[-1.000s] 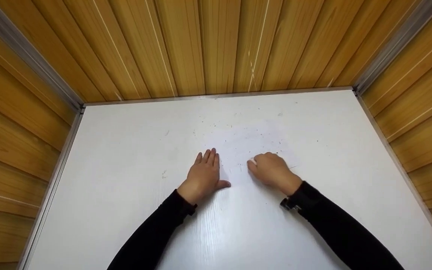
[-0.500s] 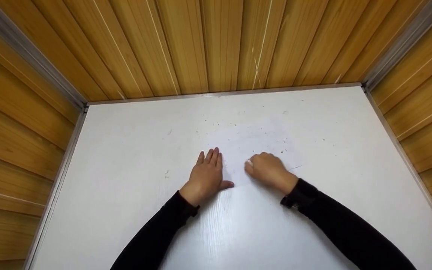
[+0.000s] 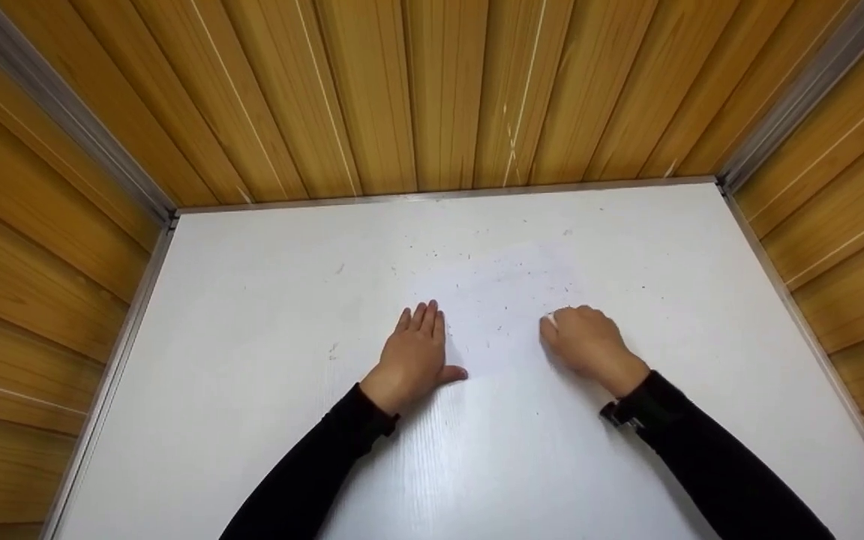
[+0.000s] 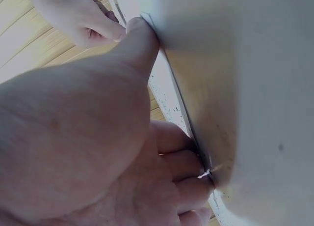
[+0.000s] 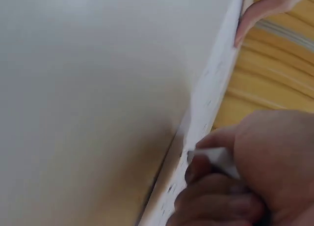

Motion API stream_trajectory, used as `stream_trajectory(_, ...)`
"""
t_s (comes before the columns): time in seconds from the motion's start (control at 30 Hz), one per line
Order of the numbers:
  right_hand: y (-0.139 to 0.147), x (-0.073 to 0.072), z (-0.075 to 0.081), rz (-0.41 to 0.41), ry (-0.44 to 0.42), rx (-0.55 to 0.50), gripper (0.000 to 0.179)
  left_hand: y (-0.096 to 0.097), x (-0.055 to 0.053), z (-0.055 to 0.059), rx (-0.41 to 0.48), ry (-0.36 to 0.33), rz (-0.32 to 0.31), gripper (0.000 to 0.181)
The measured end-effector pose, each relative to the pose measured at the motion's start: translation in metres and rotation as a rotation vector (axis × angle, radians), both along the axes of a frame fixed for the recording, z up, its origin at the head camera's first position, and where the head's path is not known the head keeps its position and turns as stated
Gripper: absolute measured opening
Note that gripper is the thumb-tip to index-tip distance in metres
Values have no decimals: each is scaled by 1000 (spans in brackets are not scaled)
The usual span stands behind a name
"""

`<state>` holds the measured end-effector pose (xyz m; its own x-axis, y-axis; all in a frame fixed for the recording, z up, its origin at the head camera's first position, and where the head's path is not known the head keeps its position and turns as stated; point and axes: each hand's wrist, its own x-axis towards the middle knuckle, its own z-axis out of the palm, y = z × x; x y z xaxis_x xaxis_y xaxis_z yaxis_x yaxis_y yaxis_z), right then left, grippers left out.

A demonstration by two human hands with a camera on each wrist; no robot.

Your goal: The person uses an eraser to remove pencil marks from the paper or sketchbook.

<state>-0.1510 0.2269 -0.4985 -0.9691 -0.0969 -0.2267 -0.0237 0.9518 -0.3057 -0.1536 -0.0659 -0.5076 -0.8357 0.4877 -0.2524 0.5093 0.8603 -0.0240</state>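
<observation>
A thin white sheet of paper [image 3: 488, 300] lies flat, strewn with small dark crumbs. My left hand [image 3: 415, 352] rests on its left edge, fingers straight and together, thumb spread out along the near edge. At the sheet's right side, my right hand [image 3: 586, 337] grips a small white eraser [image 5: 220, 158] between thumb and curled fingers. The eraser's greyed tip sticks out close over the paper in the right wrist view; the rest of it is hidden in the hand. In the left wrist view, the left fingertips [image 4: 196, 186] press down at the paper's edge.
The white tabletop [image 3: 252, 300] carries scattered dark crumbs and faint smudges beyond and beside the paper. Wood-patterned panel walls [image 3: 439, 97] with grey metal corner strips enclose the table at the back and both sides.
My right hand shifted slightly left over the paper, then swept right to its right side with the eraser. Some crumbs have moved. The left hand stays in place on the sheet.
</observation>
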Motion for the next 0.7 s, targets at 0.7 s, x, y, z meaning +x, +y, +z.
stream_trajectory(0.7, -23, -13, -3, 92, -14, -25, 51, 2, 3, -1, -12, 24, -12, 112)
